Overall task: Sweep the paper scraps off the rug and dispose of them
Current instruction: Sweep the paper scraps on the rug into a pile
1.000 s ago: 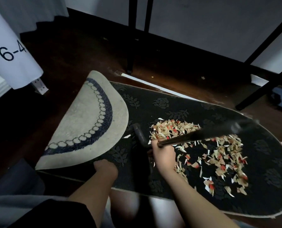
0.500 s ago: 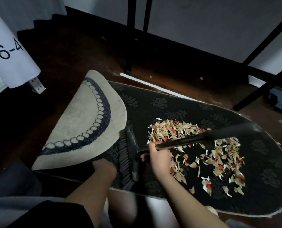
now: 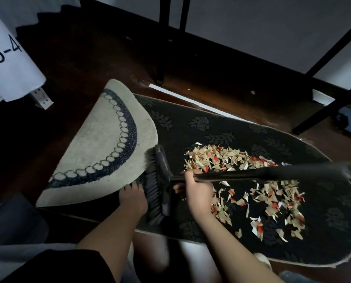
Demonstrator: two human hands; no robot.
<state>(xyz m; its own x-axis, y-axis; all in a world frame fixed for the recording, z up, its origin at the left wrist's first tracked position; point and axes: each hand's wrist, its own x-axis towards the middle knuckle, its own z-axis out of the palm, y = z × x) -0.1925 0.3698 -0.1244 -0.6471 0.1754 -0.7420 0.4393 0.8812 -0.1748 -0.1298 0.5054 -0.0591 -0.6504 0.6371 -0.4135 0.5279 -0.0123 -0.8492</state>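
A: Left hand [image 3: 132,198] is down low, forearm reaching straight out from the body, knuckles up, fingers curled under at the far end.

B: Holding anything?

A: Can't tell, the fingertips are tucked out of sight.

B: And the right?

A: Right hand [image 3: 199,190] is forward on a bare forearm angling in from the lower right, its grip wrapped round a black handle [image 3: 242,176], thumb on top.
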